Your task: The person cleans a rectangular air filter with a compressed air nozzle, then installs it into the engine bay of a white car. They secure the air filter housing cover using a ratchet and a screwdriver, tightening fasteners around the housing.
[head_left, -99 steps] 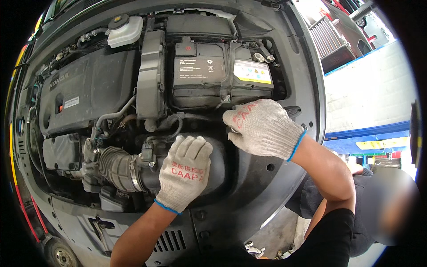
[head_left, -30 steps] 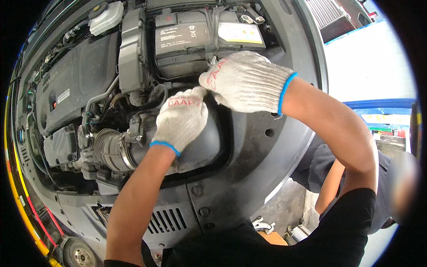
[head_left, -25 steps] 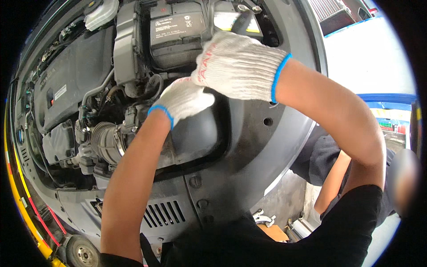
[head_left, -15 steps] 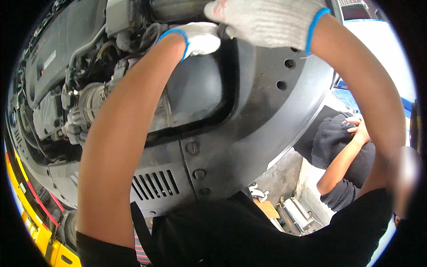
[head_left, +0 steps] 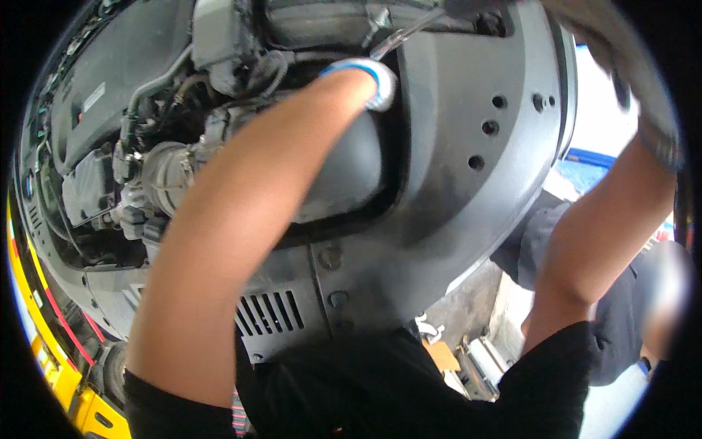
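My left hand (head_left: pixel 384 86), in a pale glove with a blue cuff, reaches down at the inner edge of the dark panel (head_left: pixel 446 88). Its fingers are hidden behind the wrist. Just above that cuff slants a metal-shafted tool (head_left: pixel 398 38), leading up to a dark part at the top edge; its exact kind does not show. My right hand (head_left: pixel 636 66) is raised close at the upper right, dark and blurred. The fingers of this hand are out of sight, so I cannot tell whether it holds the tool.
The open engine bay, with its dark engine cover (head_left: pixel 110 80) and ribbed hose (head_left: pixel 167 175), fills the left. A person in dark clothes (head_left: pixel 618 322) is at the lower right. Below sits a grey and white device (head_left: pixel 486 360); a yellow object (head_left: pixel 58 373) stands at lower left.
My hands were close together at the panel's inner edge. The right has swung up and away to the right; the left has shifted right. The metal shaft now shows above my left hand.
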### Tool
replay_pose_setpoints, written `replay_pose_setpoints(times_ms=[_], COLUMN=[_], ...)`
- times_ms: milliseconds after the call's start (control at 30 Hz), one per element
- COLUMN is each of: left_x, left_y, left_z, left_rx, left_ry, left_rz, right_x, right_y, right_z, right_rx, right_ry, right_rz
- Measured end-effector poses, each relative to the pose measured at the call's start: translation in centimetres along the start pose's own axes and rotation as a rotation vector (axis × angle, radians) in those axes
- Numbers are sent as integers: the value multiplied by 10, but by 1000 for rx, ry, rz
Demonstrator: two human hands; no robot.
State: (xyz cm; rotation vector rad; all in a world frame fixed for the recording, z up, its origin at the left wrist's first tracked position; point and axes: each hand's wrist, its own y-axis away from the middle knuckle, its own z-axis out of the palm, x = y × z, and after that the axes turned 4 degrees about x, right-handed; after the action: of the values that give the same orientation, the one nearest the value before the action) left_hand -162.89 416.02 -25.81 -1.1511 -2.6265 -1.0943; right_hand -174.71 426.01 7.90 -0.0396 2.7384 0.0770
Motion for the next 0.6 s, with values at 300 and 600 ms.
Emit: replay_pose_setpoints(times_ms=[300,600], left_x=[31,41], left_y=[8,26], left_z=[9,-3], left_rx=[267,324], left_ry=[-12,-22], left_rz=[-267,-146], right_x=[123,139], right_y=[88,134], right_z=[112,170], right_rx=[492,322], right_ry=[-1316,-2094], right_rz=[351,334])
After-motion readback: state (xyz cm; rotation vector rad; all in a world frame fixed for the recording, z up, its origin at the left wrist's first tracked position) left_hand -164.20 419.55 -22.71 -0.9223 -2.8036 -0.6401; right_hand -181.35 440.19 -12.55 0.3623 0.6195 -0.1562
